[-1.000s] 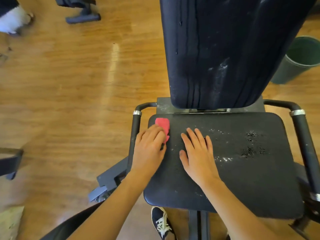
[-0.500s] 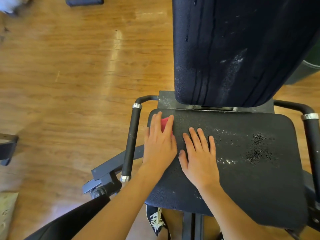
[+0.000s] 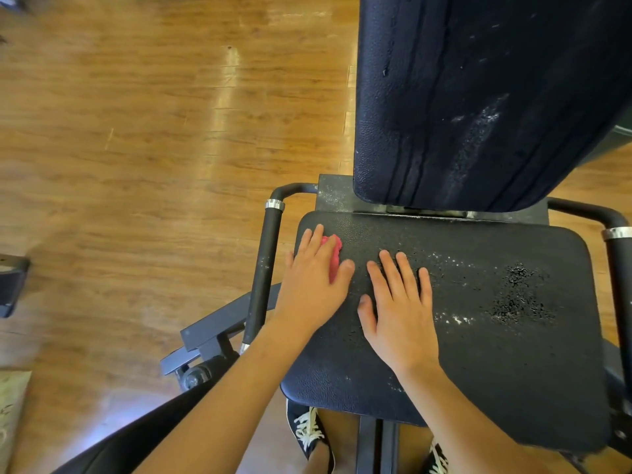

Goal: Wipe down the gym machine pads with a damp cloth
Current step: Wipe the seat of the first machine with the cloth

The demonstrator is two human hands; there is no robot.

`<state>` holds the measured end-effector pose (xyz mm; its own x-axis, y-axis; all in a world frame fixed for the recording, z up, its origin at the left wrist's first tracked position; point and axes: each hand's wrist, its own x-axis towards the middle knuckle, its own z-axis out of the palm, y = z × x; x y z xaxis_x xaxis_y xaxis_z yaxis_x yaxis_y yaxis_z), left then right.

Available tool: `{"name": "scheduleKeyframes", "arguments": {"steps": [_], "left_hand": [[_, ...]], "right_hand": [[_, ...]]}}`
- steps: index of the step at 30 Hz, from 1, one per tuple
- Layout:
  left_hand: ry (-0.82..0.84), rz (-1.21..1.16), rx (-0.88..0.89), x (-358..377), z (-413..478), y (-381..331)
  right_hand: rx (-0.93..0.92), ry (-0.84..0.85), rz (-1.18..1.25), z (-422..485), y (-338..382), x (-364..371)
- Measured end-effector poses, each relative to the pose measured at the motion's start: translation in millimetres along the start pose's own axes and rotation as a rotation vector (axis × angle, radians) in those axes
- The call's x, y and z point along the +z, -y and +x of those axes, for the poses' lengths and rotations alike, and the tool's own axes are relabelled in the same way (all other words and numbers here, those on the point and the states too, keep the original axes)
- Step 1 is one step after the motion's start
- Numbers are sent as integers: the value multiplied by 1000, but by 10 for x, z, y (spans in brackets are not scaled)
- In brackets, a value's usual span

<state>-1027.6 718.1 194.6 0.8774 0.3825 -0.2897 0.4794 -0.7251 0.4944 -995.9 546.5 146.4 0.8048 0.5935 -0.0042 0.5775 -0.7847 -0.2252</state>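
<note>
A black seat pad (image 3: 496, 364) lies below me, with wet specks and a cracked patch on its right half. The tall black back pad (image 3: 478, 97) rises behind it, streaked with drips. My left hand (image 3: 313, 282) presses flat on a small red cloth (image 3: 333, 254) at the seat's far left corner; only a strip of the cloth shows between its fingers. My right hand (image 3: 398, 313) rests flat on the seat just to the right, fingers spread, holding nothing.
Black side handles (image 3: 263, 268) with chrome rings flank the seat, the right handle (image 3: 619, 265) at the frame edge. Grey machine frame parts (image 3: 212, 333) jut out lower left. Wooden floor (image 3: 136, 165) spreads left. My sneakers (image 3: 307, 432) show under the seat.
My left hand slid the red cloth toward the seat's far left corner and flattened over it, covering more of it. My right hand stayed in place on the seat.
</note>
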Motion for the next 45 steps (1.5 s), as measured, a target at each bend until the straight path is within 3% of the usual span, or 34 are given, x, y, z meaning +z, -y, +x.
{"name": "scheduleKeyframes", "arguments": {"steps": [4, 9, 22, 34, 45], "left_hand": [[-123, 139, 88, 198, -45, 100], [-217, 182, 74, 349, 38, 127], [-216, 77, 34, 45, 681, 61], [-229, 81, -34, 448, -293, 134], [-258, 131, 8, 128, 570, 103]], "right_hand": [[2, -7, -5, -9, 20, -1], [-1, -8, -9, 6, 14, 13], [2, -14, -6, 20, 11, 52], [1, -14, -1, 0, 17, 40], [7, -8, 2, 24, 22, 19]]}}
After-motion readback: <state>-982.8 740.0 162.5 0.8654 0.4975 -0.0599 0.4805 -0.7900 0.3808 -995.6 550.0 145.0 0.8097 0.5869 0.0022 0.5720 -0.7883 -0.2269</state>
